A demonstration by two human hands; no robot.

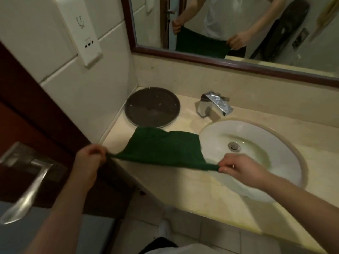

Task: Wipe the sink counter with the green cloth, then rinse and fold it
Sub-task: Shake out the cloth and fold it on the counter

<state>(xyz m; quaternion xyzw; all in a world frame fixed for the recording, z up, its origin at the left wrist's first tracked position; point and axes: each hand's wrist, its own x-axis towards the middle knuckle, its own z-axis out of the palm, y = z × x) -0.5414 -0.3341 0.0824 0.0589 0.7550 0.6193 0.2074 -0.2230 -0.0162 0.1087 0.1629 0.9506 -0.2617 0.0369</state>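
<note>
The green cloth (165, 147) is stretched out flat between my two hands, just above the beige sink counter (192, 189). My left hand (90, 155) pinches its near left corner, out past the counter's left edge. My right hand (236, 166) pinches the near right corner over the front rim of the white basin (256, 143). The cloth's far edge hangs toward the counter, close to a round tray. The mirror shows both hands holding the cloth.
A dark round tray (152, 107) sits at the counter's back left corner. A chrome faucet (213, 105) stands behind the basin. A wood-framed mirror (229, 63) hangs above. A door with a metal lever handle (25, 187) is at my left, and a white wall dispenser (78, 30) hangs above it.
</note>
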